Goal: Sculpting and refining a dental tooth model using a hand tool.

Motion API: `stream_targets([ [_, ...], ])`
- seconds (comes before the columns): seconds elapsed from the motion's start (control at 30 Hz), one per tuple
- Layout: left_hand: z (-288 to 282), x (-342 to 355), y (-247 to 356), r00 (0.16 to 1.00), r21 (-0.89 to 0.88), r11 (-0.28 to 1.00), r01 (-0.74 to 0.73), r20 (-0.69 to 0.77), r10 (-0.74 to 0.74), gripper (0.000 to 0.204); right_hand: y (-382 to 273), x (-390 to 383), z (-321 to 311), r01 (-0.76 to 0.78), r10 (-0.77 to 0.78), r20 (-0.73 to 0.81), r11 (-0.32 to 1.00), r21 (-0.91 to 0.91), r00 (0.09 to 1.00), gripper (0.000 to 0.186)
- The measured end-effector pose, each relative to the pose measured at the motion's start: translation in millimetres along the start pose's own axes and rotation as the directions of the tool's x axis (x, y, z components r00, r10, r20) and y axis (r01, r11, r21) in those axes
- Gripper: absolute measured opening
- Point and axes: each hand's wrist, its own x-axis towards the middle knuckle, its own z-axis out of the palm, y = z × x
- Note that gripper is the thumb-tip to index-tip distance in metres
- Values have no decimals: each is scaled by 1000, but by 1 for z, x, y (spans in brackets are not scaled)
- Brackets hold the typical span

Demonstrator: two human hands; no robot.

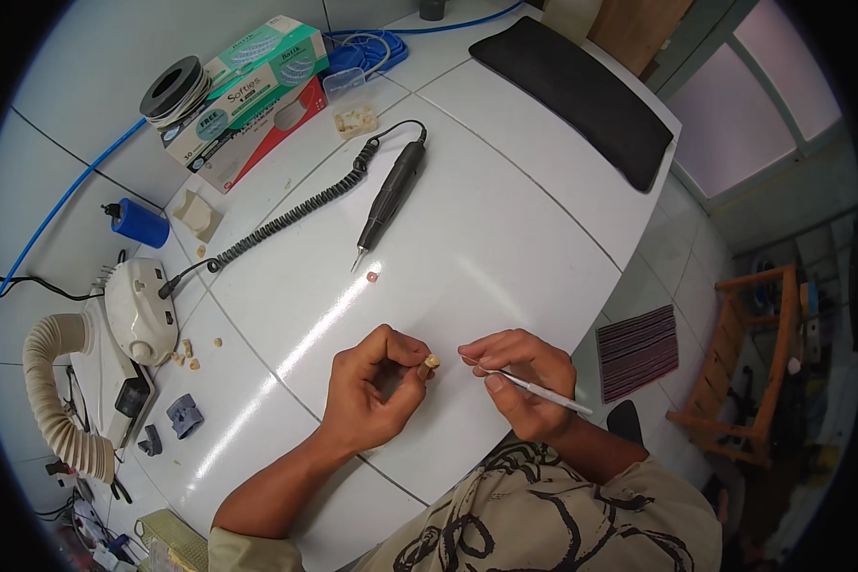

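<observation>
Between the thumb and fingertips of my left hand (pixel 372 386) is a small yellowish tooth-shaped piece (pixel 432 361), held above the white tiled table. My right hand (pixel 529 377) grips a thin silver dental carver (pixel 548 392) like a pen. Its fine tip points left toward the piece, with a gap between them. Beyond my hands lies a black rotary handpiece (pixel 391 198), its coiled cord running left to a white control unit (pixel 141 310). A small reddish disc (pixel 372 276) rests near the handpiece's bur.
Several small yellowish pieces (pixel 187 357) and grey-blue blocks (pixel 185 416) lie on the left beside a ribbed hose (pixel 55 381). Stacked boxes (pixel 248 105), a wire spool (pixel 174 88) and a small clear container (pixel 355 120) stand at the back. A black mat (pixel 577 95) lies far right.
</observation>
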Motion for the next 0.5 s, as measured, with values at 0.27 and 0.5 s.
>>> stream_targets([
  [0.27, 0, -2, -1, 1000, 41, 999, 13, -9, -12, 12, 2, 5, 6, 16, -22, 127, 999, 48, 992, 17],
  [0.5, 1, -1, -1, 997, -43, 999, 18, -80, -22, 8, 3, 20, 16, 189, -174, 152, 978, -88, 973, 13],
])
